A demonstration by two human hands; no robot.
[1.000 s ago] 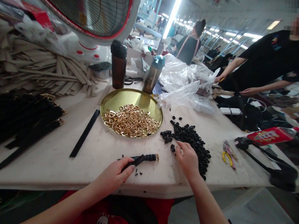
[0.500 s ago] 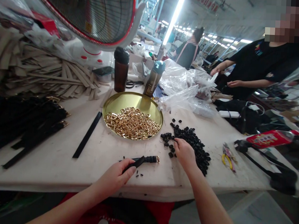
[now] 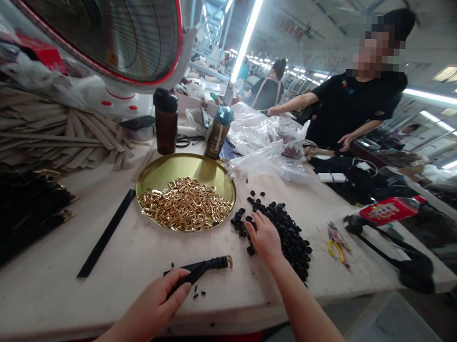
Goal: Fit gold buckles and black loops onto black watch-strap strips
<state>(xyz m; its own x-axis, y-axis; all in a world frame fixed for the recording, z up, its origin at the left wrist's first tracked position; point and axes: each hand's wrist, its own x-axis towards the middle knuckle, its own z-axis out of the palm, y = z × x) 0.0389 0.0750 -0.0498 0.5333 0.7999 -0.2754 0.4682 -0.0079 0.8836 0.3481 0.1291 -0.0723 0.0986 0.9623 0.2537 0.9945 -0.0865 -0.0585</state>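
My left hand (image 3: 160, 300) is closed around a black strap (image 3: 198, 272) near the table's front edge. Right behind it lies a black belt strap with a gold buckle (image 3: 229, 262); whether the two are joined I cannot tell. My right hand (image 3: 265, 239) rests at the left side of a pile of small black loops (image 3: 291, 246), its fingers stretched and the thumb apart. No loop shows between those fingers. Left of the pile, a round gold tray (image 3: 155, 172) bears a heap of gold buckles (image 3: 188, 204). A single black strap (image 3: 106, 233) lies flat left of the tray.
Bundled black straps (image 3: 23, 206) and beige strips (image 3: 61, 137) fill the left side. A fan (image 3: 124, 38), two bottles (image 3: 165, 124) and plastic bags (image 3: 268, 137) stand behind. Pliers (image 3: 337, 245) and a red packet (image 3: 389, 210) lie right. Another person (image 3: 358, 106) stands across.
My view has shifted, so the table appears lower and further left. My right hand's fingers have spread from a pinch at the loops. The person across has stretched out an arm.
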